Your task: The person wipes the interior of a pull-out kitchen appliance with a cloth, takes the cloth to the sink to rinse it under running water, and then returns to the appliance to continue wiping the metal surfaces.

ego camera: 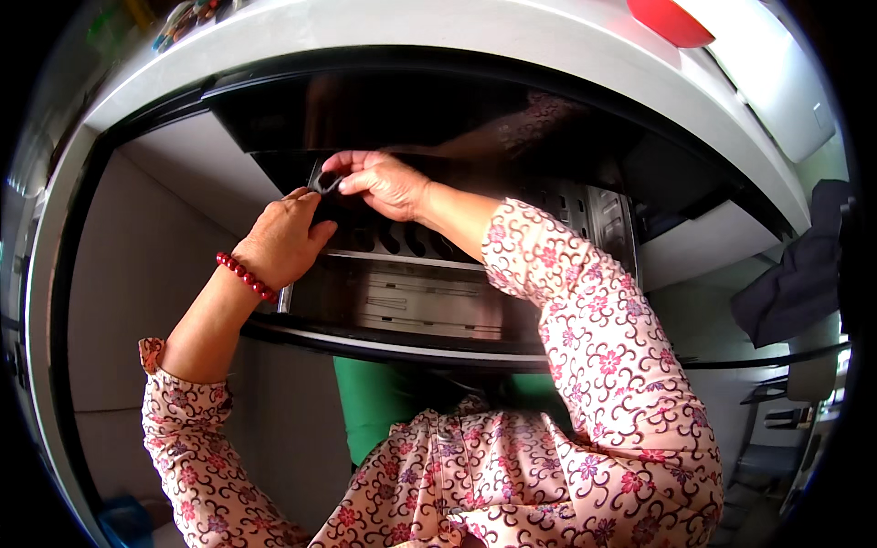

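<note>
My right hand (389,183) pinches a small dark piece (327,182) between thumb and fingers, over the left side of an open pull-out drawer. The piece looks bent or looped; its material is unclear. My left hand (282,229), with a red bead bracelet at its wrist, meets the piece from the left. Its thumb stands apart, and its fingertips are partly hidden. Below both hands lies a slotted metal rack (411,245) inside the drawer. Nearer me, a shiny metal panel (428,301) with narrow slots shows inside the drawer.
A glossy black panel (425,109) spans the space beyond my hands, under a pale countertop (384,24). A red object (671,22) sits on the counter at the upper right. Dark cloth (788,274) hangs at the right. The drawer's front edge (411,346) crosses before my body.
</note>
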A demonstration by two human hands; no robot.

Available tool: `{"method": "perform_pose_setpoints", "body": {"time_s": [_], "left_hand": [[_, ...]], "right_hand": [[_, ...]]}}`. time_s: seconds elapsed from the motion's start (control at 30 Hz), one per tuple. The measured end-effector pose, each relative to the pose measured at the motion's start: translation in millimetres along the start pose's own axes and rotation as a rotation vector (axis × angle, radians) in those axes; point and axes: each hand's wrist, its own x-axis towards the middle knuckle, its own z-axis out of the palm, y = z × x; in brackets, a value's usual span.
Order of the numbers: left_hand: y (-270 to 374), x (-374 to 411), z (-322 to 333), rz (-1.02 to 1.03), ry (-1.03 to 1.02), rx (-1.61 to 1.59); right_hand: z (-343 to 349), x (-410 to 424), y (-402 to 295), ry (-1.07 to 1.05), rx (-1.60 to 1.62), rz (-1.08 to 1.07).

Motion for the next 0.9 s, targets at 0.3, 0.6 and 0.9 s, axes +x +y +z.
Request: {"method": "perform_pose_setpoints", "body": {"time_s": [0.3,0.6,0.9], "left_hand": [[-19,-5,21,0.040,-0.026,0.155],[-26,-6,8,-0.032,0.097,-0.062],[-35,-29,11,0.041,-0.023,-0.092]], "right_hand": [[-1,58,26,0.198,0.399,-0.289],[19,45,36,0.385,-0.564,-0.373],[62,-11,50,0.197,-1.012,-0.216]]}}
